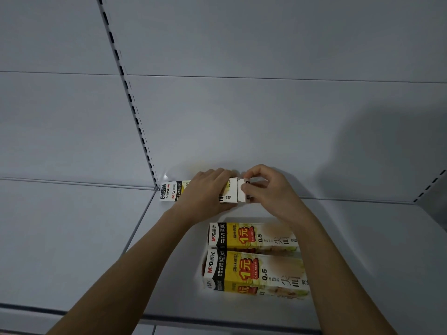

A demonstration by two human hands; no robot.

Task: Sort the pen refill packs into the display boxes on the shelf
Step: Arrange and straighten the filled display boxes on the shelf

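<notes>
A long yellow-and-white refill box (pixel 172 191) lies on its side at the back of the grey shelf (pixel 362 250), against the back panel. My left hand (pixel 209 192) wraps around its middle and holds it down. My right hand (pixel 263 187) pinches the white end flap (pixel 244 192) at the box's right end, which stands open. Two more yellow refill boxes lie side by side closer to me, the far box (pixel 254 236) and the near box (pixel 256 274), both flat with printed faces up.
A slotted upright rail (pixel 130 97) runs down the back panel to the shelf's left rear corner. A second slotted rail (pixel 430 184) stands at the far right. The shelf's front edge (pixel 217 321) crosses the bottom of the view.
</notes>
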